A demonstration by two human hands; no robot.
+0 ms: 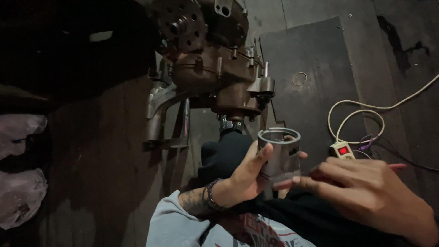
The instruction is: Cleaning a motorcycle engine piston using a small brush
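Two hands on one metal part, floor-level engine job, dim light.

- Engine crankcase [215, 59], biggest item, rusty-brown, stands on the dark floor [105, 183] with its studs pointing toward the person; likely set that way so the open top end is reachable.
- Dark board [315, 82] lies flat to the right of the crankcase, a thin wire ring [299, 78] loose on it.
- Plastic bags [20, 196] far left, well apart.
- Cream cable [361, 114] loops over the floor to a power strip [342, 150], red switch lit.
- Right hand [370, 190]: fingers extended, tips touching the piston skirt, holding nothing; looks like steadying or feeling the surface.
- Left hand [249, 176]: closed round the piston [280, 153], thumb on the front, fingers behind.
- Piston: silver, upright, open end up, held over the lap just below the crankcase, near the camera for inspection.
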